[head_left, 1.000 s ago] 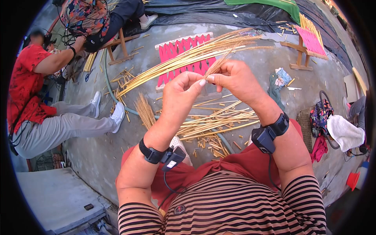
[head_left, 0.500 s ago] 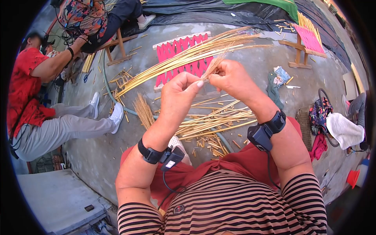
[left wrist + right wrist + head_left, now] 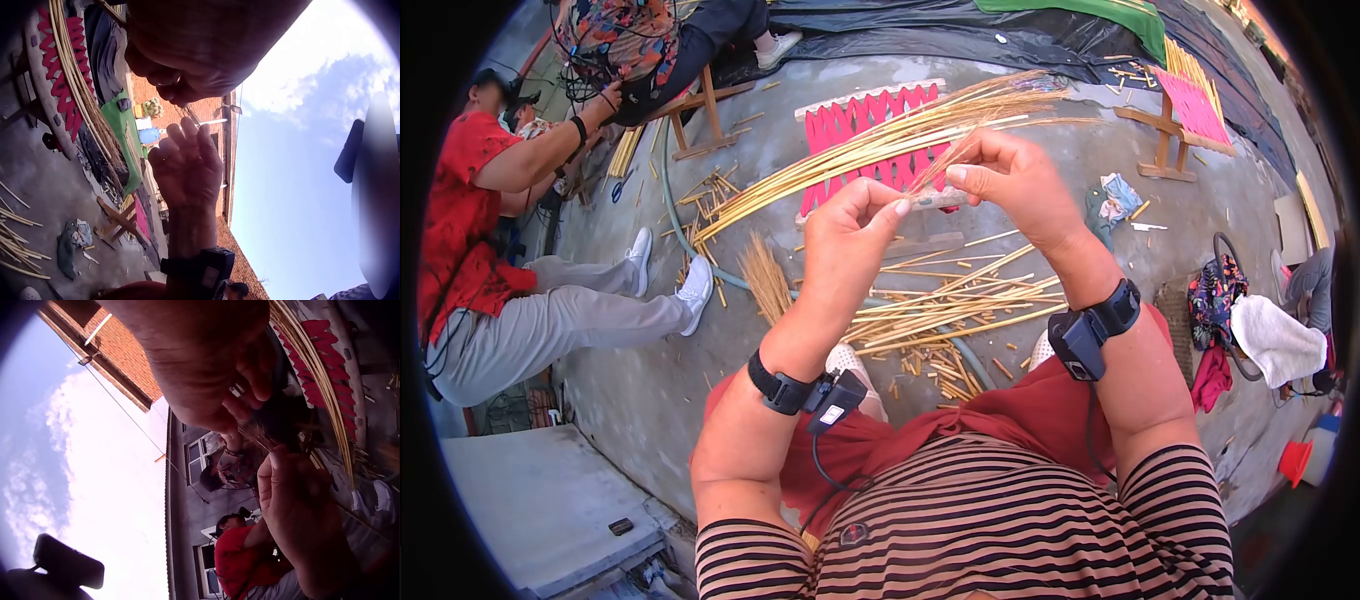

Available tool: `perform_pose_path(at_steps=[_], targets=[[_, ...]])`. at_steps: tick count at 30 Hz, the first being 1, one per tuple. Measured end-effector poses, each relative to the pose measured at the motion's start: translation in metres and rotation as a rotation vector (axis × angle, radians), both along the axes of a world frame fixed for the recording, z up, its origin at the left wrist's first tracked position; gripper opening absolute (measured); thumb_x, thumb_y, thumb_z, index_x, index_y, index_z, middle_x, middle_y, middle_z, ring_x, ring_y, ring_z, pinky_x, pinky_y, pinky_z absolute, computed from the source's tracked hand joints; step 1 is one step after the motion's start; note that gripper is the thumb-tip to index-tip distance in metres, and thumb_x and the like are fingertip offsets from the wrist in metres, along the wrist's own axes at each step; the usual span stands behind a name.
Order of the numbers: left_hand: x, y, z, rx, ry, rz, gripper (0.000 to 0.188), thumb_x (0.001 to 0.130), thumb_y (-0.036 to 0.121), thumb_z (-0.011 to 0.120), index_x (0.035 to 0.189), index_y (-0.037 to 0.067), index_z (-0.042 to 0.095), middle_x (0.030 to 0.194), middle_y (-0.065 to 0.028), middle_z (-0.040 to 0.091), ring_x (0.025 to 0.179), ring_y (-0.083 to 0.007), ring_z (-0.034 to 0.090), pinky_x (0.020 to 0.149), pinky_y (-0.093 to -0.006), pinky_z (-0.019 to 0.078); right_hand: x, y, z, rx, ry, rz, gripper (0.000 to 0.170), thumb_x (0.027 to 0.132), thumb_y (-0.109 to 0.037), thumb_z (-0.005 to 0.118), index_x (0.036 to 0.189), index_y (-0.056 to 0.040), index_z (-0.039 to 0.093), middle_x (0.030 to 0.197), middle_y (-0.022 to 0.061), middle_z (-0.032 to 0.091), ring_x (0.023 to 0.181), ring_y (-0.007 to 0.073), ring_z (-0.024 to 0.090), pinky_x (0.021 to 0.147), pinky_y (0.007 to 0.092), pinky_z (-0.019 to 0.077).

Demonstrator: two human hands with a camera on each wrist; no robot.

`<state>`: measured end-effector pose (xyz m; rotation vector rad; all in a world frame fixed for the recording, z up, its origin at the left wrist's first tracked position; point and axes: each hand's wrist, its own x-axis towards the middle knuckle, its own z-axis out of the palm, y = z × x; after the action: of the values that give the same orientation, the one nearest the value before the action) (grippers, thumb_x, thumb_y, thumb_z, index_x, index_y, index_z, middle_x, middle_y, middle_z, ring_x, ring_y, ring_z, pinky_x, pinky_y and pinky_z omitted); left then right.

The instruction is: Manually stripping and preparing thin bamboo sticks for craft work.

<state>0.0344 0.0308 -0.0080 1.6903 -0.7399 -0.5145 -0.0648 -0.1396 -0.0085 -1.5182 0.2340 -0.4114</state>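
Observation:
In the head view my left hand pinches the narrow end of a thin brown tuft of broom straw between thumb and forefinger. The fine strands fan up and to the right, toward my right hand. That hand is beside the strands, its thumb apart from its bent fingers. From the left wrist view, the palm and loosely bent fingers of my right hand face the camera. In the right wrist view the straw tuft rises from the fingertips of my left hand.
Long tasselled stalks lie across a low pink-webbed stool. Cut stalks and short pieces litter the ground before my feet. A straw bundle is left of my left forearm. A person in red sits at left; another pink-topped stool stands right.
My right hand has moved right and away from my left fingertips, its thumb parting from its fingers. More of the strands now show between the hands. My left hand keeps its pinch.

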Motion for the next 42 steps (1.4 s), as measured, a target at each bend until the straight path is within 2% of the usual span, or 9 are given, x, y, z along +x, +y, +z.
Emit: perform_pose_path(at_steps=[10, 18, 21, 24, 27, 30, 33, 36, 42], targets=[[-0.008, -0.006, 0.002, 0.029, 0.037, -0.024, 0.010, 0.084, 0.012, 0.063, 0.089, 0.003, 0.063, 0.070, 0.0040, 0.056, 0.060, -0.0014, 0.046, 0.050, -0.0169, 0.0354, 0.000, 0.011, 0.001, -0.064, 0.069, 0.035, 0.013, 0.080, -0.013, 0.064, 0.084, -0.0003, 0.062, 0.071, 0.0011, 0.060, 0.058, 0.0058, 0.051, 0.051, 0.0205, 0.0419], [-0.010, -0.007, 0.001, 0.006, 0.039, -0.027, 0.009, 0.084, 0.010, 0.062, 0.089, 0.003, 0.063, 0.070, 0.0046, 0.055, 0.063, -0.0023, 0.046, 0.056, -0.0174, 0.0375, -0.001, 0.018, -0.009, -0.174, 0.083, -0.027, 0.006, 0.078, -0.005, 0.058, 0.082, -0.0004, 0.059, 0.071, -0.0006, 0.058, 0.061, 0.0042, 0.050, 0.052, 0.0200, 0.0405], [-0.013, -0.007, 0.002, 0.005, 0.056, -0.042, 0.008, 0.084, 0.009, 0.062, 0.087, 0.002, 0.063, 0.070, 0.0048, 0.055, 0.063, -0.0023, 0.046, 0.056, -0.0176, 0.0372, -0.001, 0.018, -0.009, -0.192, 0.075, -0.097, 0.013, 0.070, -0.008, 0.060, 0.079, 0.0003, 0.063, 0.070, 0.0081, 0.063, 0.063, 0.0113, 0.057, 0.059, 0.0270, 0.0467], [-0.015, -0.006, 0.008, 0.002, 0.050, -0.021, 0.007, 0.084, 0.008, 0.061, 0.086, 0.002, 0.062, 0.070, 0.0047, 0.054, 0.062, -0.0022, 0.045, 0.055, -0.0177, 0.0363, 0.000, 0.010, -0.007, -0.306, 0.101, -0.162, 0.012, 0.071, -0.008, 0.060, 0.081, -0.0010, 0.061, 0.071, 0.0090, 0.063, 0.063, 0.0122, 0.058, 0.060, 0.0276, 0.0467], [-0.013, -0.003, 0.016, -0.037, 0.089, -0.001, 0.006, 0.084, 0.007, 0.061, 0.087, 0.002, 0.062, 0.071, 0.0045, 0.054, 0.062, -0.0021, 0.044, 0.055, -0.0174, 0.0352, -0.002, -0.006, -0.008, -0.734, 0.102, -0.368, 0.013, 0.073, -0.008, 0.060, 0.085, -0.0024, 0.060, 0.074, 0.0105, 0.062, 0.064, 0.0127, 0.059, 0.059, 0.0282, 0.0463], [-0.008, 0.000, 0.014, -0.049, 0.056, 0.018, 0.006, 0.084, 0.009, 0.061, 0.085, 0.003, 0.063, 0.070, 0.0044, 0.056, 0.062, -0.0018, 0.047, 0.055, -0.0184, 0.0378, -0.005, -0.005, -0.004, -0.543, 0.066, -0.344, 0.012, 0.078, -0.010, 0.060, 0.086, -0.0027, 0.060, 0.075, 0.0068, 0.062, 0.068, 0.0114, 0.059, 0.060, 0.0280, 0.0461], [-0.005, 0.001, 0.010, -0.046, 0.057, 0.015, 0.007, 0.084, 0.010, 0.062, 0.084, 0.003, 0.063, 0.069, 0.0044, 0.057, 0.063, -0.0015, 0.048, 0.056, -0.0190, 0.0393, -0.006, 0.001, 0.003, 0.104, -0.045, -0.048, 0.017, 0.080, -0.008, 0.059, 0.095, -0.0004, 0.062, 0.084, 0.0026, 0.061, 0.071, 0.0112, 0.057, 0.067, 0.0247, 0.0457], [-0.005, 0.000, 0.007, -0.015, 0.023, 0.001, 0.006, 0.083, 0.009, 0.062, 0.084, 0.003, 0.063, 0.069, 0.0046, 0.057, 0.063, -0.0013, 0.048, 0.056, -0.0190, 0.0393, -0.004, 0.004, -0.001, 0.028, 0.038, 0.112, 0.019, 0.081, -0.011, 0.060, 0.095, 0.0008, 0.062, 0.083, 0.0025, 0.061, 0.075, 0.0101, 0.056, 0.070, 0.0239, 0.0449], [-0.011, -0.001, 0.006, 0.012, -0.003, -0.023, 0.007, 0.083, 0.009, 0.063, 0.086, 0.003, 0.062, 0.070, 0.0049, 0.055, 0.063, -0.0020, 0.046, 0.057, -0.0179, 0.0375, -0.004, 0.011, 0.002, -0.069, 0.106, 0.056, 0.015, 0.080, -0.010, 0.060, 0.089, 0.0017, 0.062, 0.080, 0.0038, 0.061, 0.074, 0.0084, 0.056, 0.069, 0.0229, 0.0454]])
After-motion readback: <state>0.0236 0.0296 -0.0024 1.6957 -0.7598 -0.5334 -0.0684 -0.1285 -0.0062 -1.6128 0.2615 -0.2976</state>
